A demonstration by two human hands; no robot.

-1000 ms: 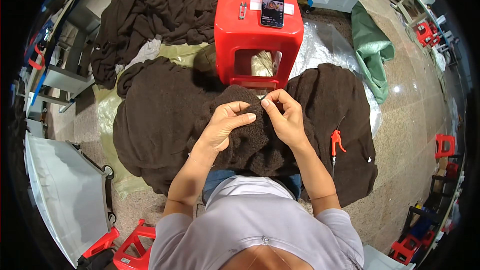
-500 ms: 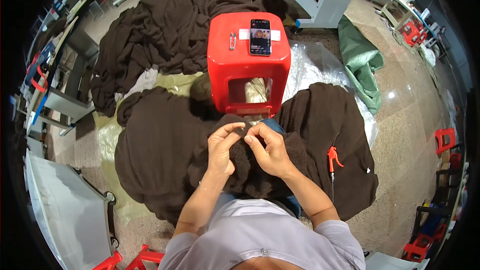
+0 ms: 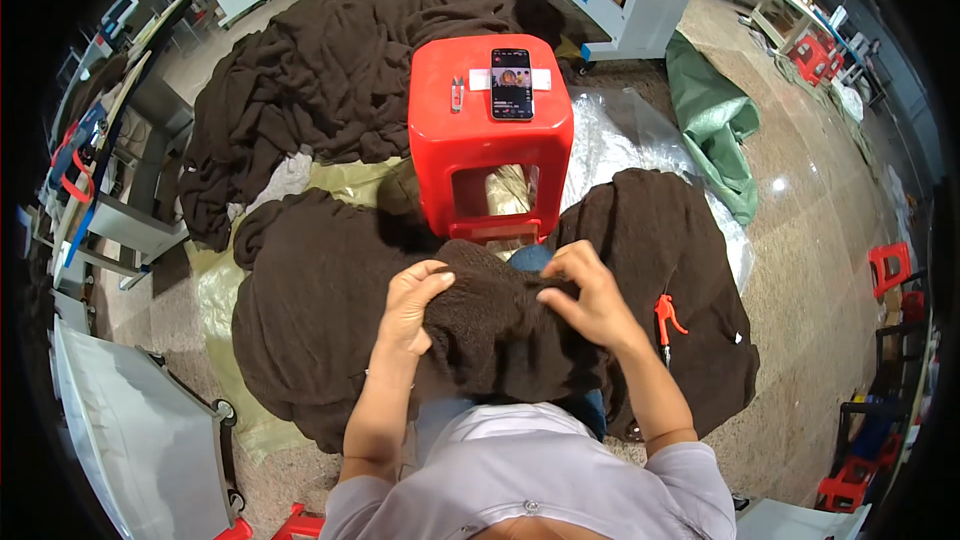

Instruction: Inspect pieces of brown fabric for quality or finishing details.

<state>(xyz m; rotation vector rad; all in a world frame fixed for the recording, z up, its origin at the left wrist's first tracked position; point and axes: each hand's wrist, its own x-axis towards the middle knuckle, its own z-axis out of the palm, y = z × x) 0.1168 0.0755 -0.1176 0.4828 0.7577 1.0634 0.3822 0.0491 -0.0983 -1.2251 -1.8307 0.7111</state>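
A piece of dark brown knitted fabric is spread over my lap. My left hand is closed on its left edge, thumb against fingers. Over on the right, my right hand pinches the cloth near its upper right edge, slightly blurred; the thumb and index finger lie on either side of a dark fold. Heaps of the same brown fabric lie at my left and right. On the right heap rests an orange-red trigger-handled tool.
A red plastic stool stands ahead, carrying a smartphone and small thread snips. Behind it lies a large brown fabric pile. A white wheeled cart is at left; green sheeting lies at right.
My hands have moved apart, the left one leftward and the right one rightward. The fabric on my lap is now stretched out between them. The view has shifted slightly.
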